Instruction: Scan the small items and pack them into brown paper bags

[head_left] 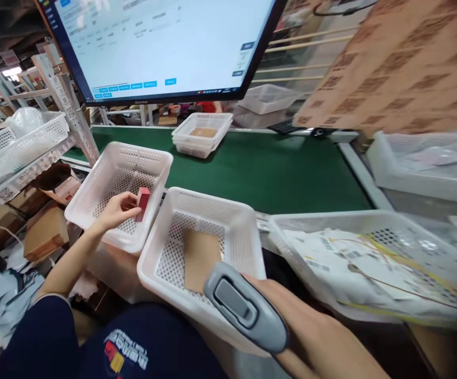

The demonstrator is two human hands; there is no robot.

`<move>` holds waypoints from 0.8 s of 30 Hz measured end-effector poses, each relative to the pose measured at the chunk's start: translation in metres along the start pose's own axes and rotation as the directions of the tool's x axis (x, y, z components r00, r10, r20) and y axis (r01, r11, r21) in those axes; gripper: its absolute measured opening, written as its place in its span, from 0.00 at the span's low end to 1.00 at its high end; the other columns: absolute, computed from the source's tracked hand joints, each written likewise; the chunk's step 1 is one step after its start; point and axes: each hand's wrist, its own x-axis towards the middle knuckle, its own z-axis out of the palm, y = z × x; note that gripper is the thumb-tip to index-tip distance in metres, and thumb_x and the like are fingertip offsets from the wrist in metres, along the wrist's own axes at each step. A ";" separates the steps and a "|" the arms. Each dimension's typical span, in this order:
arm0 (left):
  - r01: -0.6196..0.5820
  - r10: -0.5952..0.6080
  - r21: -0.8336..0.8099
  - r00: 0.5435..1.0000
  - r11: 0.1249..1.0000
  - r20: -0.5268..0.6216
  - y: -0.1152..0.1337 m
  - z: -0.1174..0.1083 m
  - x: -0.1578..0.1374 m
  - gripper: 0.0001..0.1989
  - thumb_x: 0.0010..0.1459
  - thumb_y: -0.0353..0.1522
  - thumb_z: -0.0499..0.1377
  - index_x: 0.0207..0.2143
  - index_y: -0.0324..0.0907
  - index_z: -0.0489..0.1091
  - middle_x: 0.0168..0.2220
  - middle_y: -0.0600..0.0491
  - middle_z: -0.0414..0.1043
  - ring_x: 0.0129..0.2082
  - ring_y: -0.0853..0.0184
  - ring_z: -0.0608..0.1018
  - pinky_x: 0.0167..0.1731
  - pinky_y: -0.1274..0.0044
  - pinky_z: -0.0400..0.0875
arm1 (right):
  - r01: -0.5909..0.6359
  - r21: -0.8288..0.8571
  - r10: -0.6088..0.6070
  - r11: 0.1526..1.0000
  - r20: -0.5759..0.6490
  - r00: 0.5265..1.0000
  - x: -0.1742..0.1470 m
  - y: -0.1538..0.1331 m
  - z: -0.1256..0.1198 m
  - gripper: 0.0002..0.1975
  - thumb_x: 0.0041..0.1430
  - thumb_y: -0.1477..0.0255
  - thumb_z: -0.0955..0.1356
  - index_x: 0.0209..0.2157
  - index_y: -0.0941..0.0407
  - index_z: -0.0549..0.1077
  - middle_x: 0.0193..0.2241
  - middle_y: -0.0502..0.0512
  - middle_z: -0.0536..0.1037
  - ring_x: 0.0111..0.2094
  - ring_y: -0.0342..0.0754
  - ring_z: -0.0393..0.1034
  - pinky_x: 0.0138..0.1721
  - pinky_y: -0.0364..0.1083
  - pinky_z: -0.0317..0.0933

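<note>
My left hand [118, 209] grips a small red box [143, 202] inside a white perforated basket [94, 181] at the left. My right hand [311, 326] holds a grey barcode scanner [244, 308] at the near rim of a second white basket [247, 231]. A flat brown cardboard piece [200, 258] lies on that basket's floor, just ahead of the scanner.
A large monitor [165, 42] hangs above a green conveyor belt [267, 168]. On the belt stands a stack of white baskets [181, 138] with a brown item inside. A basket [283, 223] of printed slips sits right. Cardboard boxes [402, 63] fill the upper right; shelving with baskets stands left.
</note>
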 end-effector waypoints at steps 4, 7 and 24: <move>0.245 -0.222 -0.510 0.969 0.825 0.105 0.020 0.061 0.003 0.23 0.54 0.45 0.75 0.42 0.37 0.77 0.37 0.45 0.84 0.33 0.63 0.84 0.33 0.77 0.77 | 0.046 -0.040 -0.053 0.998 -0.183 0.982 0.014 -0.008 -0.005 0.37 0.58 0.81 0.62 0.68 0.48 0.66 0.53 0.57 0.81 0.46 0.55 0.83 0.39 0.49 0.79; 0.477 -0.402 -0.685 0.871 0.551 0.284 0.034 0.107 0.008 0.15 0.69 0.41 0.66 0.43 0.35 0.78 0.36 0.45 0.83 0.29 0.65 0.83 0.30 0.77 0.78 | 0.042 -0.047 -0.053 0.998 -0.258 0.965 0.019 -0.014 -0.009 0.36 0.56 0.82 0.61 0.66 0.50 0.68 0.48 0.55 0.80 0.40 0.51 0.82 0.34 0.47 0.76; 0.581 -0.493 -0.681 0.794 0.445 0.356 0.061 0.168 0.001 0.18 0.80 0.40 0.56 0.48 0.34 0.77 0.28 0.53 0.74 0.16 0.77 0.69 0.14 0.86 0.57 | -0.132 -0.030 0.110 0.991 -0.392 0.913 0.000 -0.007 0.000 0.33 0.56 0.80 0.63 0.63 0.48 0.72 0.50 0.55 0.78 0.37 0.53 0.80 0.32 0.49 0.72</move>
